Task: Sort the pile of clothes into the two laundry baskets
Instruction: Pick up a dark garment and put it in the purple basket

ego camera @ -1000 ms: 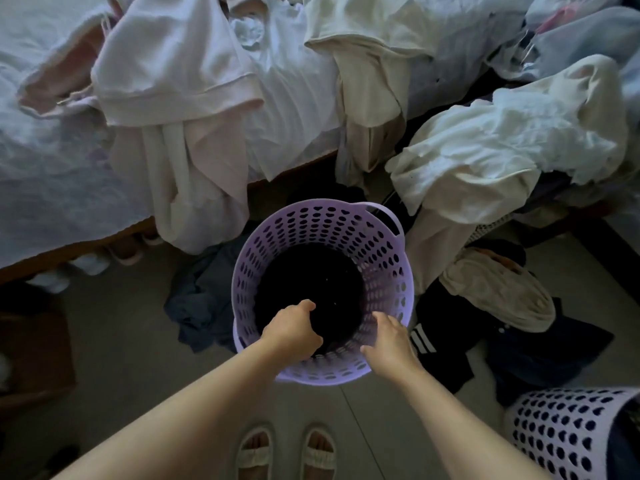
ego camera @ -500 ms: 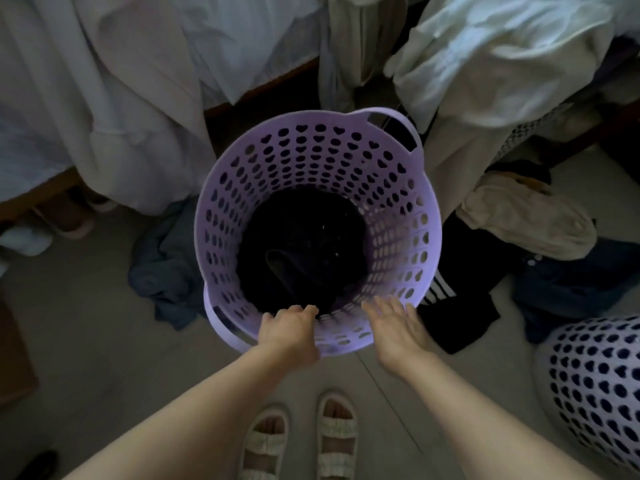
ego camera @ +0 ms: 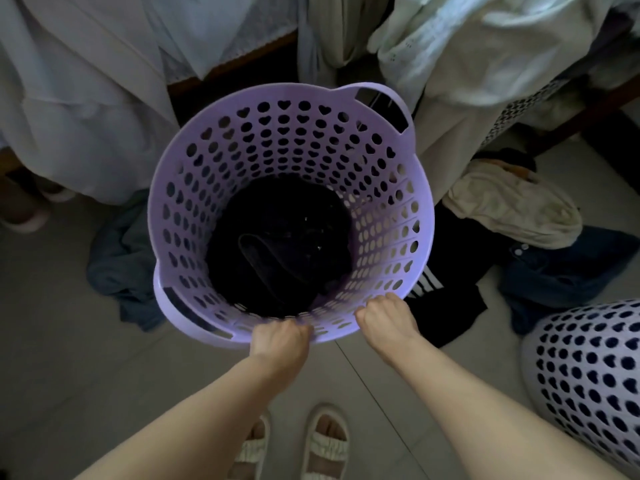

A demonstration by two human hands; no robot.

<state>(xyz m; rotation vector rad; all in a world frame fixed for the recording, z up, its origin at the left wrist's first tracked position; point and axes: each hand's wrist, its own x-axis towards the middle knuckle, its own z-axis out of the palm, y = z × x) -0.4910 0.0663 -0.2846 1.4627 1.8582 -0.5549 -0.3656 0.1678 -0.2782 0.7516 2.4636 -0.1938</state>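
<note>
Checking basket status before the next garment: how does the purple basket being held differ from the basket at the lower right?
The purple basket is gripped at its near rim by the left hand and right hand; the lower-right basket is untouched. The purple one shows its whole interior, with dark clothes at the bottom; the other is cut off by the frame, showing only its outer wall. It looks paler. Both have heart-shaped holes.

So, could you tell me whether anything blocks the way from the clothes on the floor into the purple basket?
Nothing visible does. The purple basket has an open mouth, with only dark clothes low inside. Both hands, left hand and right hand, grip its near rim, so neither is free to pick up the beige garment beside it.
</note>
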